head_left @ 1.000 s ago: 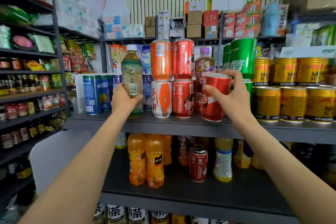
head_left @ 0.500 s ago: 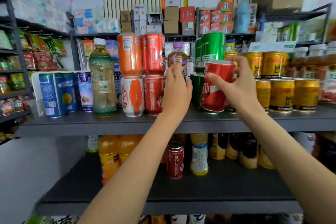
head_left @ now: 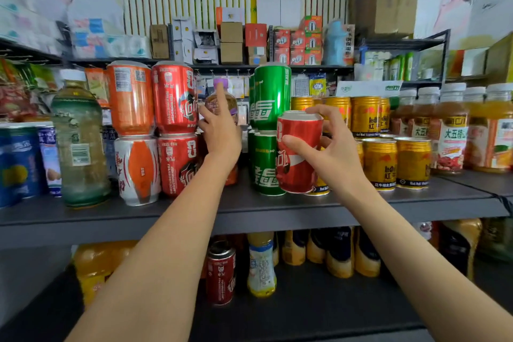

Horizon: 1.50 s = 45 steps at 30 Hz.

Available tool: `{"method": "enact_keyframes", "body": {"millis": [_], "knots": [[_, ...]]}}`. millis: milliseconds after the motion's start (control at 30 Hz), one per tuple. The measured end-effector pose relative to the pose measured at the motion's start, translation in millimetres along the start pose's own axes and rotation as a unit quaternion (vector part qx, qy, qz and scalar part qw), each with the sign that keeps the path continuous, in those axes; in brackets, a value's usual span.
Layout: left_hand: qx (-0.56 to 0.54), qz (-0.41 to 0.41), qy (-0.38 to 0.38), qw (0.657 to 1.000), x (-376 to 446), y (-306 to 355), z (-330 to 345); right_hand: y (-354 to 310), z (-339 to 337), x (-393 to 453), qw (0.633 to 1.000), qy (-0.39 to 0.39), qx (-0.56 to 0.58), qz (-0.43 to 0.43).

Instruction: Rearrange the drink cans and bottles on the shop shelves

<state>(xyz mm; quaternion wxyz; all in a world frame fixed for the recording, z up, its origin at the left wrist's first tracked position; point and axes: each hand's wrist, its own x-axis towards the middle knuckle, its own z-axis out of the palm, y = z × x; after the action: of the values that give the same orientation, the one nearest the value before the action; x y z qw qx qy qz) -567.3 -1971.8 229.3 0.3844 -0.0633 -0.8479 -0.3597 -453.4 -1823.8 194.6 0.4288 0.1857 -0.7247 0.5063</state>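
At the far left of the frame, on the upper shelf, stand blue cans and a tall green tea bottle. Next come 2 stacks of 2 cans each: an orange can on a white and orange can, then a red can on another red can.

Just right of these, at mid frame, the left hand reaches into the gap toward a bottle with a purple cap. Its fingers are spread and loosely open, the index pointing up along the neck; the palm lies against or just in front of the bottle, and whether it has any grip I cannot tell.

To the right rise 2 stacked green cans. Beside them the right hand holds a red cola can slightly tilted, its base close to the shelf and possibly touching it, with the thumb across the front and the other fingers curled round the far side (a light grip, not a full wrap). Gold cans fill the shelf behind and to the right, then juice bottles toward the right edge.

The step in hand looks like placing the cola can while shifting the bottle. It would go best by closing the left fingers low on the bottle's body before moving it, since the can stacks beside it could topple if nudged, and by setting the cola can upright before releasing.
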Motion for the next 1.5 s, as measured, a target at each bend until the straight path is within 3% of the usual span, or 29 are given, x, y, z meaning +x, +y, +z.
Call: {"method": "enact_keyframes", "body": {"millis": [133, 467, 733, 900, 1067, 1167, 1267, 1400, 1500], "knots": [[-0.022, 0.005, -0.010, 1.000, -5.0, 0.4, -6.4, 0.1, -1.0, 3.6, 1.000, -0.004, 0.005, -0.003], [-0.085, 0.111, 0.012, 0.990, -57.6, 13.3, -59.7, -14.2, 5.9, -4.6, 1.000, 0.012, 0.009, -0.004], [-0.051, 0.100, 0.035, 0.993, -82.4, -24.3, -143.1, -28.1, 81.3, -10.0, 0.999, -0.049, -0.011, -0.018], [-0.076, 0.094, 0.042, 0.992, -91.5, -52.2, -174.2, -3.1, 135.8, -0.8, 0.995, -0.069, -0.047, 0.046], [-0.114, 0.105, 0.030, 0.988, -104.8, -77.4, -183.0, 14.0, 145.4, 5.2, 0.984, -0.078, -0.151, 0.055], [-0.125, 0.112, 0.017, 0.986, -110.1, -87.4, -182.4, 10.1, 140.9, -11.6, 0.968, -0.015, -0.243, -0.056], [-0.143, 0.109, 0.008, 0.984, -112.0, -92.6, -179.8, 12.5, 140.8, -15.6, 0.945, -0.059, -0.314, -0.072], [-0.146, 0.112, -0.012, 0.983, -117.5, -97.1, -176.1, 19.0, 135.8, -10.2, 0.944, -0.144, -0.298, 0.005], [-0.161, 0.120, -0.034, 0.979, -125.0, -102.4, -172.6, 8.6, 123.0, -27.4, 0.967, -0.096, -0.235, -0.014]]}}
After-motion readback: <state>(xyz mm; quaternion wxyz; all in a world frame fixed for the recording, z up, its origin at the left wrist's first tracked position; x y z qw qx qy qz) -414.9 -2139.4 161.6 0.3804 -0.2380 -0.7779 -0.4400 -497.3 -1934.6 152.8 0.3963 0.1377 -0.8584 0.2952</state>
